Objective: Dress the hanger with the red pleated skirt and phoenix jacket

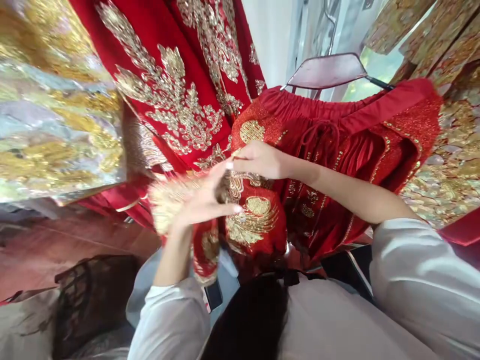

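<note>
A red skirt (348, 145) with gold embroidery and a tied drawstring waist hangs from a hanger (330, 72). In front of its left panel, my right hand (258, 160) is closed in a pinch at a gold-embroidered part; whatever lies between its fingertips is too small to make out. My left hand (204, 197), slightly blurred, is beside it with the thumb stretched apart from the fingers. Its fingertips come close to my right fingertips, and its thumb lies over the gold embroidery (255, 220). Pale gold fringe (168, 200) shows blurred behind my left hand.
A red garment (180, 80) with gold sequin motifs hangs at the upper left. Shiny gold-patterned garments (56, 110) hang at both sides. Below are a dark bag (97, 295), a phone (213, 295) on a pale blue surface, and the reddish floor (45, 245).
</note>
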Demonstrator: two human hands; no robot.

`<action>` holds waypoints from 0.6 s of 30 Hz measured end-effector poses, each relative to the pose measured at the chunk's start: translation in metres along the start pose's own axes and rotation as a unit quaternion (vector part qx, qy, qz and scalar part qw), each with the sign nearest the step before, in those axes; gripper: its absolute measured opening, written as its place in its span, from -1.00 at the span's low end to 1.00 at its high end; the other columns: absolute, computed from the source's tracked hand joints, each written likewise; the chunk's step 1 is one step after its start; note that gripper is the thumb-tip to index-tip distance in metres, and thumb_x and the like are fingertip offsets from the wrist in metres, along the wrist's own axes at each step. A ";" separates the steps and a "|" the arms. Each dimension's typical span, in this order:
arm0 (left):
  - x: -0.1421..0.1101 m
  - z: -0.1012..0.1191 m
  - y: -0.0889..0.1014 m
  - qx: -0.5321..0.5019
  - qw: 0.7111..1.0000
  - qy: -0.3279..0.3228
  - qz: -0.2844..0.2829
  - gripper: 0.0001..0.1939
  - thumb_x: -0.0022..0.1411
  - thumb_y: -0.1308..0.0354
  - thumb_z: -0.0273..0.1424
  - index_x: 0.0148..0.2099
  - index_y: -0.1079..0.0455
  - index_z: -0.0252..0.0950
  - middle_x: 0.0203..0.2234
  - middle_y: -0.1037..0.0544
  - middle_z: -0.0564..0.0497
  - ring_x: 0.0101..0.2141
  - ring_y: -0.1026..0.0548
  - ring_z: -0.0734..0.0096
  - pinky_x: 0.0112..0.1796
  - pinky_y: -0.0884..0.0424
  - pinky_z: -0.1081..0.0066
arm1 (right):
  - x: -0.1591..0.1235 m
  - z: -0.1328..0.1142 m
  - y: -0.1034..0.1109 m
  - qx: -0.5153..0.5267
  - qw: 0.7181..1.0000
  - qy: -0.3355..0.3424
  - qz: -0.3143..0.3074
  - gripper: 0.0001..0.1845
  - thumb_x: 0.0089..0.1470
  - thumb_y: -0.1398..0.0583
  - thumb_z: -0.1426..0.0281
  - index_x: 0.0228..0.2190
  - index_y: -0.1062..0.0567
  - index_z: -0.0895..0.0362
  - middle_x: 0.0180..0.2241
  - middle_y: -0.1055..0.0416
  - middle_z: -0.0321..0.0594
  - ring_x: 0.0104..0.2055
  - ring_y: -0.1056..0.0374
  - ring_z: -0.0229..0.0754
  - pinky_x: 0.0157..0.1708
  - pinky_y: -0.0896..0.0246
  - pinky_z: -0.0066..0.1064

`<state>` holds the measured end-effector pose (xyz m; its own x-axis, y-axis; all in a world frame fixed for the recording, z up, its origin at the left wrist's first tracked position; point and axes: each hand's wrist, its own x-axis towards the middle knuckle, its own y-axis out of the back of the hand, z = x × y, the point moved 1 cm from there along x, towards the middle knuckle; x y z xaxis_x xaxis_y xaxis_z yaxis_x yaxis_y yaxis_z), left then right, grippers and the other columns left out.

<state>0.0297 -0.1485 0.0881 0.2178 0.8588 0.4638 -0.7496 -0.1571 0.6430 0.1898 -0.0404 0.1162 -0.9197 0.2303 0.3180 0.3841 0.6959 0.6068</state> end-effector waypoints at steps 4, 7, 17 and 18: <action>0.013 -0.030 -0.039 -0.148 0.987 0.060 -0.027 -0.34 -0.10 -0.37 -0.13 0.02 -0.39 -0.37 -0.07 -0.51 -0.17 -0.11 -0.48 0.13 0.00 -0.36 0.16 | 0.017 -0.003 0.000 -0.008 0.996 -0.083 0.000 -0.56 0.16 -0.11 0.34 -0.69 -0.18 0.20 -0.70 0.02 -0.44 -0.62 0.13 -0.47 -0.59 0.28 -0.47; 0.006 -0.047 -0.034 -0.207 0.974 0.083 -0.032 -0.60 -0.06 -0.36 -0.22 -0.22 -0.48 -0.38 -0.39 -0.57 -0.02 -0.34 -0.51 0.30 -0.20 -0.44 0.32 | 0.020 0.010 0.001 0.031 0.988 -0.037 -0.145 -0.70 0.07 -0.19 0.32 -0.58 -0.34 0.24 -0.62 -0.16 -0.40 -0.57 -0.01 -0.46 -0.56 0.13 -0.52; 0.026 -0.066 0.001 -0.457 0.861 0.117 0.188 -0.57 -0.25 -0.42 -0.27 -0.23 -0.53 -0.19 -0.32 -0.60 0.04 -0.28 -0.56 0.22 -0.11 -0.47 0.24 | 0.038 0.020 0.056 -0.283 0.959 0.012 0.008 -0.65 0.21 -0.03 0.29 -0.52 -0.37 0.23 -0.49 -0.24 -0.25 -0.36 -0.16 -0.29 -0.19 -0.07 -0.31; 0.035 -0.069 0.005 -0.462 0.858 0.123 0.189 -0.57 -0.26 -0.42 -0.27 -0.22 -0.52 -0.18 -0.29 -0.60 0.04 -0.25 -0.56 0.21 -0.08 -0.46 0.23 | 0.043 0.017 0.064 -0.338 0.939 0.030 0.062 -0.66 0.20 -0.02 0.30 -0.49 -0.40 0.23 -0.43 -0.29 -0.20 -0.25 -0.19 -0.22 -0.09 -0.04 -0.23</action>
<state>-0.0090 -0.0855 0.0654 -0.2032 0.9263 0.3172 -0.9380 -0.0912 -0.3344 0.1730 0.0253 0.1565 -0.8665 0.2270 0.4447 0.4700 0.0705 0.8799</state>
